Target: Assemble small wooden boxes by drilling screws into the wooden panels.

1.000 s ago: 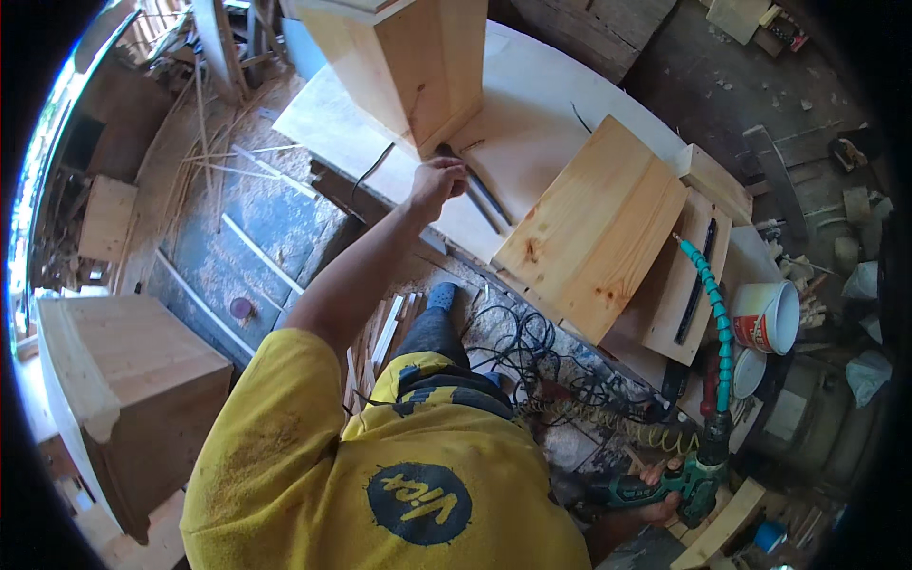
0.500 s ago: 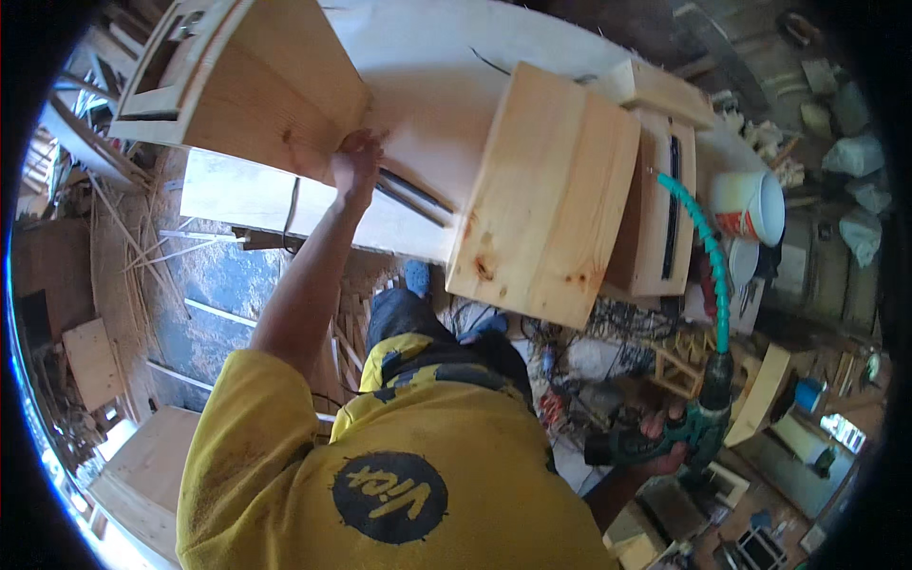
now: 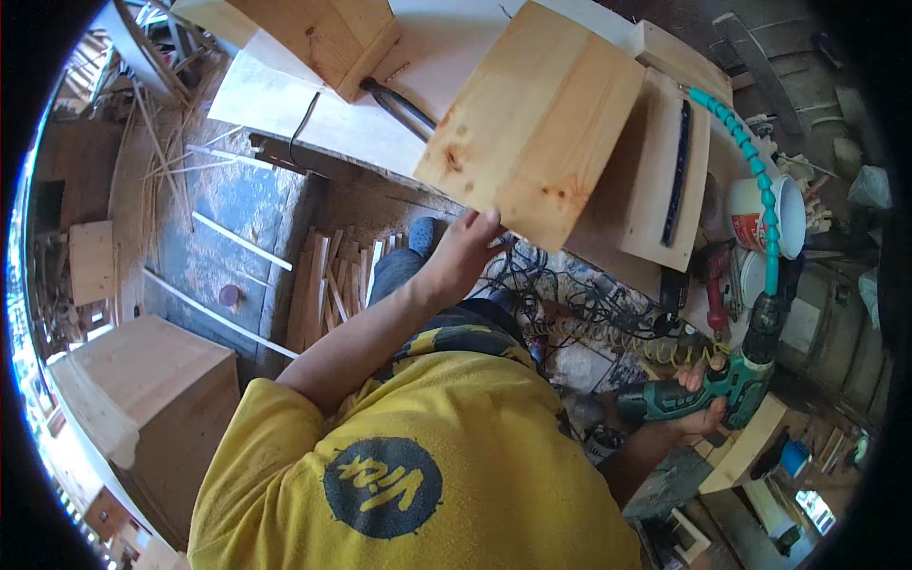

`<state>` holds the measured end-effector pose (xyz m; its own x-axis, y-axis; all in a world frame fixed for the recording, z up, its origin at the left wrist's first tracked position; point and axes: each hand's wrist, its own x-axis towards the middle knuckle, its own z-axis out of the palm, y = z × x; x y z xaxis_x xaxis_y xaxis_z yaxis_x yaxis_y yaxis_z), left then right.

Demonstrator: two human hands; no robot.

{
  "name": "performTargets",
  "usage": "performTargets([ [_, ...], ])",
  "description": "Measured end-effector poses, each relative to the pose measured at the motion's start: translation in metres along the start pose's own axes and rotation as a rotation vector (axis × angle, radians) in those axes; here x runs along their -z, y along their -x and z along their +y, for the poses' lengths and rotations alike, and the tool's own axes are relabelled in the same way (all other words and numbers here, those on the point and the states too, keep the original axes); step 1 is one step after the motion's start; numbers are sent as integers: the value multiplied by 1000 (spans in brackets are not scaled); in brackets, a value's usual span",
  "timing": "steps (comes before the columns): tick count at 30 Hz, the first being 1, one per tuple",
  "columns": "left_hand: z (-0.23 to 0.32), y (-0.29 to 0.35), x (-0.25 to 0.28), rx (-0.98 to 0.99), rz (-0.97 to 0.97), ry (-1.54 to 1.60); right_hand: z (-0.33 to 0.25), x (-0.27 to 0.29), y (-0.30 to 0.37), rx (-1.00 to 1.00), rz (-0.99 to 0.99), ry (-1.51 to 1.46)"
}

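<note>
My left hand (image 3: 464, 255) grips the near edge of a pale wooden panel (image 3: 537, 128), thumb on top and fingers mostly hidden beneath. The panel lies tilted across the workbench (image 3: 285, 85). Beside it on the right is a wooden drawer box (image 3: 641, 171) with a black slide rail (image 3: 678, 171) on its side. At the lower right, my right hand (image 3: 698, 399) is wrapped round the handle of a green cordless drill (image 3: 746, 385). From its chuck a teal flexible shaft extension (image 3: 766, 204) arches up toward the drawer box.
Dark slide rails (image 3: 404, 109) lie between the panel and a wooden cabinet (image 3: 323, 43). A white bucket (image 3: 784, 218) and a red power tool (image 3: 715, 290) stand right of the drawer box. Tangled cables (image 3: 570, 294) cover the floor below. Another wooden cabinet (image 3: 152, 370) stands at left.
My left hand has left the cabinet and rails and come back to the panel's near edge, taking hold of it. The drill has shifted slightly right with my right hand. The view has turned.
</note>
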<state>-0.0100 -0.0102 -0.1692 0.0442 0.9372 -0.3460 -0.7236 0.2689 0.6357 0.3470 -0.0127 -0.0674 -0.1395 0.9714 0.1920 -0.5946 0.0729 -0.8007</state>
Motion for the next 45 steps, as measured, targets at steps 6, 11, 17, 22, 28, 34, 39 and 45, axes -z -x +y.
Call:
performTargets([
  [6,-9,-31,-42,-313,177,356,-30,40,13,9,-39,-29],
  [11,-9,-38,-42,-425,261,267,-47,65,37,67,-14,-20],
  [17,40,-8,-58,-389,281,143,-53,79,62,101,12,-20],
  [22,75,40,-30,-301,185,-109,-50,68,69,124,122,32],
  [28,116,105,-47,-134,66,-365,-44,60,76,155,185,62],
  [34,151,109,-42,88,-30,-566,-34,54,81,180,229,104],
  [39,169,66,-48,337,-309,-824,-34,28,95,141,230,169],
  [45,175,-10,-55,485,-591,-1049,-18,-35,120,146,442,204],
])
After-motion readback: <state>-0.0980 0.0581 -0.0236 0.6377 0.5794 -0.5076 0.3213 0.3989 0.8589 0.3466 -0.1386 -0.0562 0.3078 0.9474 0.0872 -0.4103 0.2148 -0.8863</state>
